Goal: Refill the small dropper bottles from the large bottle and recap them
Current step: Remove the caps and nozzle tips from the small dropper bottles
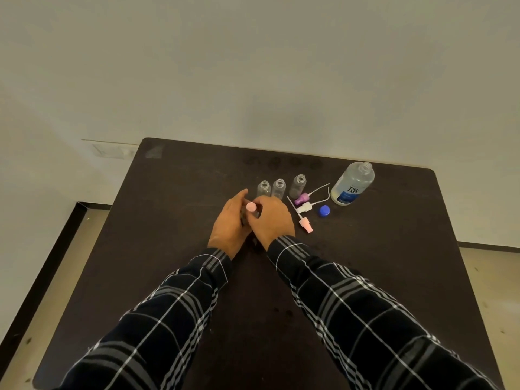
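A small bottle with a pink cap (250, 206) is held between both hands at the table's middle. My left hand (231, 220) wraps its body, which is mostly hidden. My right hand (271, 219) pinches at the pink cap. Three uncapped small clear bottles (264, 188) (279, 187) (299, 184) stand in a row just behind the hands. The large clear bottle (352, 183) with a blue label stands open at the back right. Its blue cap (324, 211) lies in front of it.
Loose spray tops with thin tubes lie right of my hands: a purple one (303, 197), a white one (304, 207) and a pink one (306, 224). The dark table (197, 277) ends against a pale wall behind; floor shows on both sides.
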